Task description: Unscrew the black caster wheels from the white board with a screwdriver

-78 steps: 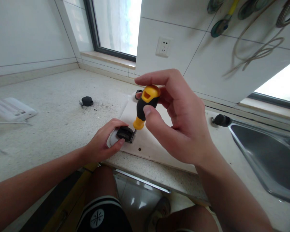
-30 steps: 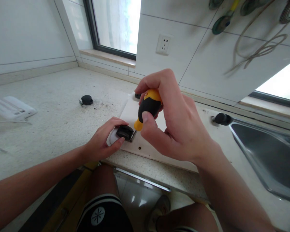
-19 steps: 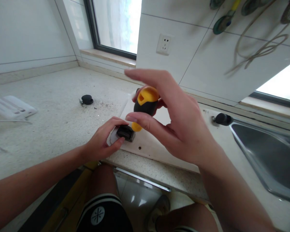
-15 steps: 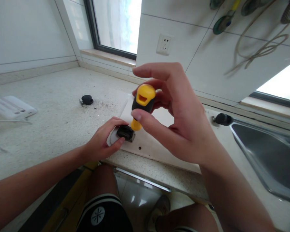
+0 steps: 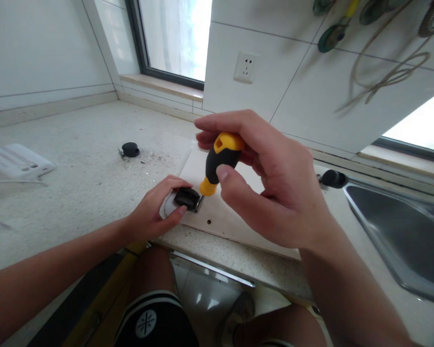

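Note:
My right hand point(image 5: 275, 178) is closed around a yellow and black screwdriver point(image 5: 219, 166), thumb on its grip. The handle leans to the right, and the short shaft points down at the metal plate of a black caster wheel point(image 5: 186, 198). Whether the tip sits in a screw is too small to tell. My left hand point(image 5: 161, 202) grips the caster between thumb and fingers at the left end of a white board point(image 5: 231, 219). A dark hole shows in the board near the caster.
Another black caster point(image 5: 130, 149) lies on the counter point(image 5: 94, 183) among dark crumbs. A third caster point(image 5: 333, 179) stands by the metal sink point(image 5: 401, 236) on the right. At the far left is a white power bank point(image 5: 20, 161) with a cable. A wall socket point(image 5: 245, 67) is behind.
The screwdriver's handle has tilted to the right and its shaft now shows. My right hand has turned and shifted slightly right. My left hand stays on the caster.

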`<state>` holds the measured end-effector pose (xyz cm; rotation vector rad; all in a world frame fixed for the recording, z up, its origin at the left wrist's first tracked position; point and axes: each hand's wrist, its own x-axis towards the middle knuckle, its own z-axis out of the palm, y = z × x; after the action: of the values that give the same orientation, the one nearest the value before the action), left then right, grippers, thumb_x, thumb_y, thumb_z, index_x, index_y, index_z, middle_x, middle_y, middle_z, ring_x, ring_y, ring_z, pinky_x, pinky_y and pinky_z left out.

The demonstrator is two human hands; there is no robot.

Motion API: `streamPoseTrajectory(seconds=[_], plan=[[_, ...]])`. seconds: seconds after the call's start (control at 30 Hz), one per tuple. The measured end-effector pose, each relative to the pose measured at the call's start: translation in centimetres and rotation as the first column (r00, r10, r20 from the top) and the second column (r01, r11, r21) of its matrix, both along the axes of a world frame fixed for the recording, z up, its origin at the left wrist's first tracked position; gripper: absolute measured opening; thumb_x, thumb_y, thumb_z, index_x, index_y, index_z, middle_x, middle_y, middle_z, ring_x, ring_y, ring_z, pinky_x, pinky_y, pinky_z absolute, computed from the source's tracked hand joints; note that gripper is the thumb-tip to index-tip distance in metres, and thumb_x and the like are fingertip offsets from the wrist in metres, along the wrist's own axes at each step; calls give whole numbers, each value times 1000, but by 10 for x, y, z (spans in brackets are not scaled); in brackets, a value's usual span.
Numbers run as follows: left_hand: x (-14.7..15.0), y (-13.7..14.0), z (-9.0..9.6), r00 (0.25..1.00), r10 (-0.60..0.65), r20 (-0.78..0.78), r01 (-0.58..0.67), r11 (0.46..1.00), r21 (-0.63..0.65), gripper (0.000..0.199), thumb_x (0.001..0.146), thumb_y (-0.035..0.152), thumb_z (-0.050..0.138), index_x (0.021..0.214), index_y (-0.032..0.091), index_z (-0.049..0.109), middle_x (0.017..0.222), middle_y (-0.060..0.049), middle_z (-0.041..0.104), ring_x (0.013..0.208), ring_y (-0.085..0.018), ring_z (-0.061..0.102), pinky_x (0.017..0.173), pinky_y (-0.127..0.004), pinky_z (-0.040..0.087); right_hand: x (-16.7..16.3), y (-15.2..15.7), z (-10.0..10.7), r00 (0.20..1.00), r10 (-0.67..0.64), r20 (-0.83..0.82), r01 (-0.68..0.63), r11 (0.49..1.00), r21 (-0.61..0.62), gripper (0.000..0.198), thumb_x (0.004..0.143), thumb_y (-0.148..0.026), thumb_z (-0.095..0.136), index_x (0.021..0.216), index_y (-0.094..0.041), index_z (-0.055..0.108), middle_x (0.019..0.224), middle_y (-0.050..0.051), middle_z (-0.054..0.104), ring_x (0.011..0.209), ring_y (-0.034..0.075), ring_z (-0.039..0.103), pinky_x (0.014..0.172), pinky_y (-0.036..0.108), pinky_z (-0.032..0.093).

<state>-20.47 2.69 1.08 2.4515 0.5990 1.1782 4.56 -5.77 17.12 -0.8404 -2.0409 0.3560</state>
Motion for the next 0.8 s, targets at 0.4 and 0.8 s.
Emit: streamPoseTrajectory(seconds=[0.4, 0.8], plan=[[1, 0, 2, 1000, 4, -11, -4, 1000, 13, 43, 102, 24, 67, 144, 25, 60, 126, -10, 74, 111, -27, 74, 97, -42, 64, 3, 3, -4, 931, -262, 252, 198, 947, 255, 42, 111, -28, 58, 153, -20, 60, 125, 8, 78, 106, 25, 75, 87, 39, 62], [0, 0, -1, 1000, 4, -4, -4, 1000, 13, 41, 103, 25, 67, 144, 24, 61, 128, -10, 74, 113, -28, 73, 99, -42, 63, 3, 7, -5, 958, -193, 210, 159, 973, 168, 26, 103, -25, 69, 125, -25, 55, 106, 0, 74, 80, 15, 68, 70, 31, 51]])
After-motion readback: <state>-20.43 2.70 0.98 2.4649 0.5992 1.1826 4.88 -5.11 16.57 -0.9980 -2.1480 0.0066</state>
